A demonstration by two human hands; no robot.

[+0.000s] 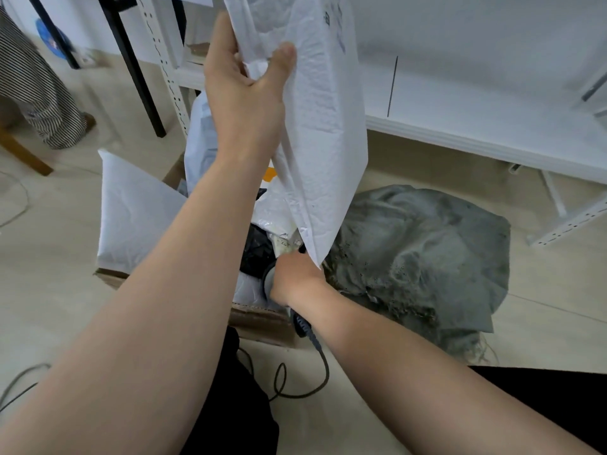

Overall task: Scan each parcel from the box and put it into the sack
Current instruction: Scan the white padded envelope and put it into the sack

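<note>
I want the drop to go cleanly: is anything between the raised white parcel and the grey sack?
Only the right hand, gripping the scanner, sits under the white parcel's lower corner at the grey sack's left edge. The left hand holds the parcel. The sack lies crumpled; no open mouth shows.

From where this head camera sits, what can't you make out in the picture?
All in the head view.
parcel: top cut off by the upper frame edge; its print is blurred, unreadable.
scanner: mostly hidden under the right hand; its window is unseen.
box: contents largely covered by the left forearm and the parcel.
left hand: most fingers sit behind the parcel.
sack: its opening is lost among the folds.
</note>
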